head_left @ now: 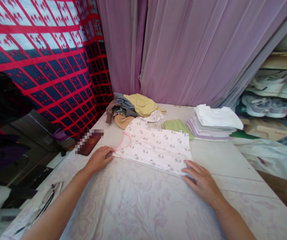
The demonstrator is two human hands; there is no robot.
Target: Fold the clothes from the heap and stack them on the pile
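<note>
A white printed shirt (pixel 158 146) with a pink neckline lies sideways, spread on the patterned sheet (pixel 138 203). At its near left corner, by the neckline, my left hand (pixel 102 159) has its thumb and fingers closed on the cloth edge. My right hand (pixel 200 178) rests at the near right corner near the hem, fingers spread, fingertips on the cloth. Beyond the shirt lies a green garment (pixel 175 125), partly covered by it. Behind to the left is a heap with a yellow garment (pixel 142 104) and a tan one (pixel 123 122).
A folded stack of clothes (pixel 214 121) stands at the back right. A phone (pixel 90 143) lies at the left edge, near a purple-lidded jar (pixel 62 137). Glasses (pixel 46 200) lie at the near left. Purple curtains (pixel 183 50) hang behind; shoes (pixel 268 105) sit on a right-hand shelf.
</note>
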